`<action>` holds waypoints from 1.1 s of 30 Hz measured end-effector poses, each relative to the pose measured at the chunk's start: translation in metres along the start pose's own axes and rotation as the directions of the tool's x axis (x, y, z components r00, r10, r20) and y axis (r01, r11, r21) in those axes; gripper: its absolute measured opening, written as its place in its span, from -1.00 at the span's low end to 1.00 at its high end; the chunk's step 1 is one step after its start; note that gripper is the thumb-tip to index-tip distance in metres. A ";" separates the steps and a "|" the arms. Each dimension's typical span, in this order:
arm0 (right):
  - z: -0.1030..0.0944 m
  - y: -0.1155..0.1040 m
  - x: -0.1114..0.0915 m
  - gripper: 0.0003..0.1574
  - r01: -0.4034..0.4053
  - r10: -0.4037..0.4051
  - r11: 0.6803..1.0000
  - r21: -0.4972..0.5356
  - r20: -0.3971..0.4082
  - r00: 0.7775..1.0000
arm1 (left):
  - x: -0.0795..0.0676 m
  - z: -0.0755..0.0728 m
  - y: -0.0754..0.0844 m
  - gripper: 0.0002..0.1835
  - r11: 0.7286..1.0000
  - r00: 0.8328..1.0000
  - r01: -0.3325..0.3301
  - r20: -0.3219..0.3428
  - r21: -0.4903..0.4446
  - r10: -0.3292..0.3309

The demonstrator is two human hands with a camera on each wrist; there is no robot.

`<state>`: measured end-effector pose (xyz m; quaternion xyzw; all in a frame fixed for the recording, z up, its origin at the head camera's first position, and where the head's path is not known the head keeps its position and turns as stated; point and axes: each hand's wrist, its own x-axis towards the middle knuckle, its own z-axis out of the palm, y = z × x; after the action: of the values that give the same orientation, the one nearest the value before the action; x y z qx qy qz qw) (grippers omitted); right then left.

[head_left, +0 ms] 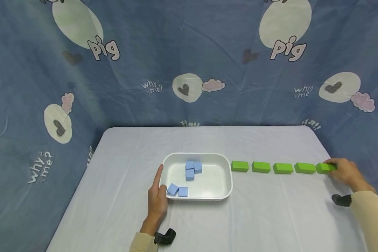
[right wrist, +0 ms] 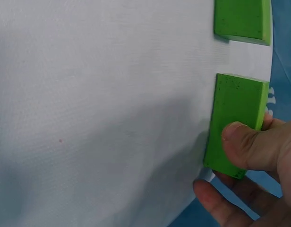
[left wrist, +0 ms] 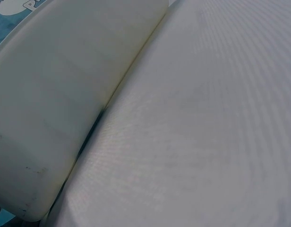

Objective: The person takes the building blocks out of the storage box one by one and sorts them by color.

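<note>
My right hand point(head_left: 344, 171) pinches the rightmost green block point(head_left: 324, 168) at the right edge of the table. The right wrist view shows the thumb pressed on the face of this green block point(right wrist: 237, 104), with the other fingers partly hidden behind it. My left hand point(head_left: 158, 199) lies against the left side of a white tray point(head_left: 196, 199), its index finger straight along the wall and its thumb by the near left corner. Inside the tray are several light blue cubes point(head_left: 190, 175). In the left wrist view, the tray's outer wall point(left wrist: 65, 94) shows without any fingers.
Several more green blocks point(head_left: 282, 168) form a spaced row between the tray and my right hand. A white cloth point(head_left: 261, 217) covers the table. Behind it hangs a blue printed curtain point(head_left: 151, 56). Each wrist wears a black band.
</note>
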<state>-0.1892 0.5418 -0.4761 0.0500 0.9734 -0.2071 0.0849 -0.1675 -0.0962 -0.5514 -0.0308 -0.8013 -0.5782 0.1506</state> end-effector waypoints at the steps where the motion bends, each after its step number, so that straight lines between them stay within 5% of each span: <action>1: 0.002 0.001 0.000 -0.48 0.005 -0.005 1.000 -0.006 -0.011 1.000 | 0.000 0.000 0.000 -0.19 1.000 1.000 -0.001 -0.002 0.005 0.001; 13: -0.002 -0.014 0.000 -0.22 -0.011 0.010 1.000 -0.018 -0.019 1.000 | 0.002 -0.002 0.000 -0.18 1.000 1.000 -0.007 -0.003 0.009 0.007; 19: -0.015 -0.048 0.008 -0.06 -0.026 0.024 0.999 -0.024 -0.058 0.998 | 0.003 -0.003 -0.001 -0.19 1.000 1.000 -0.011 -0.012 0.000 0.011; 33: 0.001 -0.149 0.021 -0.13 0.188 -0.189 0.982 -0.022 -0.092 0.978 | 0.001 0.000 0.001 -0.21 0.999 0.999 0.033 0.005 0.002 -0.033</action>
<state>-0.2297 0.4071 -0.4225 -0.0332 0.9780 -0.2049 0.0194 -0.1683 -0.0965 -0.5504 -0.0188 -0.8027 -0.5796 0.1390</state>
